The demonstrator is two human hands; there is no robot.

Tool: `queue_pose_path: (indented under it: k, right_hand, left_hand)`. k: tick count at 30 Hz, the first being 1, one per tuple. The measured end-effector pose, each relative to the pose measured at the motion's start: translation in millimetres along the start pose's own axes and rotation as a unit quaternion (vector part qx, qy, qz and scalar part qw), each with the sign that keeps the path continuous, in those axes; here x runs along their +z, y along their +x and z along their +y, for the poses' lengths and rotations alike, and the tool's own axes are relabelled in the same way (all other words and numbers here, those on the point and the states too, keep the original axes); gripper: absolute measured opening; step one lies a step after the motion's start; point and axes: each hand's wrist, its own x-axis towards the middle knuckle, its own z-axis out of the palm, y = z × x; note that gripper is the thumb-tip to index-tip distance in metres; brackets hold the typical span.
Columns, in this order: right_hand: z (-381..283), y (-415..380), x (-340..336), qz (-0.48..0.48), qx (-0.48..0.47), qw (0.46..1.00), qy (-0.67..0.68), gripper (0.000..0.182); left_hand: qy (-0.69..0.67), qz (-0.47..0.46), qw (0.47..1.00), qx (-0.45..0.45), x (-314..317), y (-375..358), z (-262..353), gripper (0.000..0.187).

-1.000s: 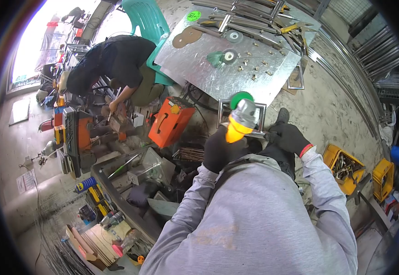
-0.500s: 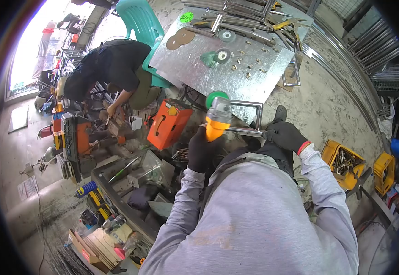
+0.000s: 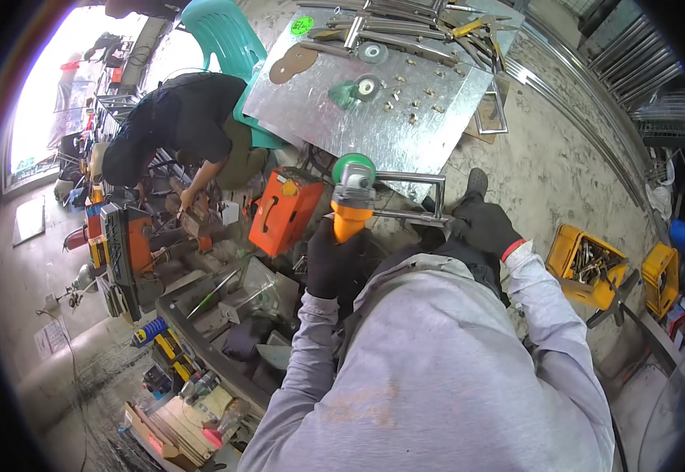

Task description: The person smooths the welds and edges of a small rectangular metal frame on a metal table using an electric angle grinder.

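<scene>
My left hand (image 3: 333, 258), in a black glove, is closed around the orange body of an angle grinder (image 3: 352, 211). The grinder's green disc (image 3: 353, 168) points away from me, beside the left end of a shiny metal tube frame (image 3: 440, 195). My right hand (image 3: 485, 230), gloved too with a red band at the wrist, grips the near corner of that frame, which lies low over my lap. Beyond it stands a metal-topped table (image 3: 303, 118) bearing small metal pieces, sanding discs (image 3: 367, 86) and yellow-handled pliers (image 3: 469, 29).
An orange toolbox (image 3: 283, 211) sits left of the grinder. Further left, a co-worker (image 3: 173, 118) bends over near a green chair (image 3: 216, 39). Yellow crates (image 3: 586, 263) stand at my right. Long metal tubes (image 3: 586, 110) lie along the floor at the far right.
The grinder has shifted slightly left along the frame, its green disc turned more toward view. My right hand keeps its hold on the frame. The whole view has swung a little.
</scene>
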Motion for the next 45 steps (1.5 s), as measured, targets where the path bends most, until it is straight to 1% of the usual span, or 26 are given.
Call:
queue_pose_path:
  k: [2,6,7,11,14,16,18,19,20,21,23,24,26,27,29,30,32,33,34,35,37,39,41,42,44,45]
  right_hand:
    - [3,3,1,-0.010,0.017,0.999,-0.042,0.044]
    - [7,8,0,-0.011,0.025,0.997,-0.068,0.046]
    - [6,7,-4,-0.024,0.036,0.997,-0.060,0.046]
    - [-4,7,-10,-0.066,0.066,0.995,-0.025,0.042]
    - [3,6,3,-0.088,0.039,0.995,-0.039,0.039]
    - [12,1,13,-0.108,0.049,0.991,-0.064,0.039]
    - [13,-6,12,-0.125,0.063,0.986,-0.089,0.039]
    - [12,-13,12,-0.082,0.047,0.995,-0.045,0.040]
    - [11,-15,11,-0.038,0.030,0.999,-0.001,0.041]
    - [12,-15,7,-0.038,0.029,0.999,-0.002,0.041]
    - [17,-14,-1,-0.068,0.077,0.995,0.007,0.042]
    - [21,-11,-1,-0.066,0.074,0.995,0.007,0.042]
    - [27,-5,0,-0.095,0.081,0.991,0.045,0.040]
    - [29,-3,0,-0.093,0.079,0.992,0.045,0.040]
    - [34,3,4,-0.155,0.095,0.973,0.141,0.038]
    - [39,5,11,-0.155,0.092,0.973,0.141,0.038]
    - [36,7,16,-0.113,0.075,0.981,0.141,0.040]
    - [31,9,13,-0.113,0.073,0.981,0.141,0.040]
    - [25,10,8,-0.151,0.132,0.964,0.174,0.043]
    - [16,15,1,-0.188,0.190,0.942,0.205,0.047]
    - [13,20,1,-0.185,0.200,0.939,0.210,0.049]
    - [15,19,3,-0.183,0.216,0.934,0.216,0.051]
    - [14,19,3,-0.159,0.135,0.970,0.122,0.052]
    - [10,17,1,-0.159,0.136,0.970,0.123,0.052]
    - [-1,11,-6,-0.193,0.223,0.937,0.189,0.044]
    - [3,10,-5,-0.193,0.224,0.936,0.189,0.044]
  left_hand:
    - [0.007,-0.006,1.000,0.001,-8,-2,-7,0.036]
    - [0.000,-0.018,1.000,-0.013,-4,-2,-29,0.037]
    - [-0.002,-0.020,1.000,-0.015,-1,-3,-34,0.037]
    - [-0.013,-0.027,0.999,0.022,14,-3,-34,0.038]
    - [-0.024,-0.048,0.998,0.038,29,-7,-24,0.037]
    - [-0.027,-0.065,0.997,0.043,32,-9,-18,0.036]
    - [-0.031,-0.072,0.993,0.093,35,-11,-16,0.030]
    - [-0.032,-0.075,0.992,0.092,33,-13,-15,0.030]
    - [-0.071,-0.066,0.995,0.037,28,-15,-14,0.031]
    - [-0.110,-0.055,0.992,-0.018,23,-15,-12,0.033]
    - [-0.115,-0.032,0.993,0.002,11,-12,-4,0.033]
    - [-0.118,-0.011,0.993,0.020,5,-10,-2,0.032]
    - [-0.124,-0.012,0.992,0.023,-1,-9,-3,0.031]
    - [-0.148,-0.001,0.989,0.027,-1,-8,-4,0.030]
    - [-0.172,0.012,0.984,0.033,-1,-8,-9,0.028]
    - [-0.164,0.010,0.986,0.026,-2,-9,-14,0.028]
    - [-0.154,0.011,0.988,0.020,-3,-11,-25,0.027]
    - [-0.141,0.017,0.989,0.044,0,-12,-31,0.026]
    - [-0.127,0.024,0.989,0.069,1,-14,-36,0.025]
    - [-0.126,0.027,0.989,0.071,-1,-15,-35,0.025]
    - [-0.107,0.003,0.994,0.019,-4,-18,-36,0.039]
    - [-0.117,0.002,0.993,0.023,-2,-20,-42,0.039]
    - [-0.128,-0.001,0.991,0.027,0,-22,-45,0.038]
    - [-0.140,0.009,0.990,0.031,1,-22,-44,0.037]
    - [-0.154,0.018,0.987,0.035,1,-23,-42,0.035]
    - [-0.190,0.016,0.982,0.015,-1,-23,-41,0.031]
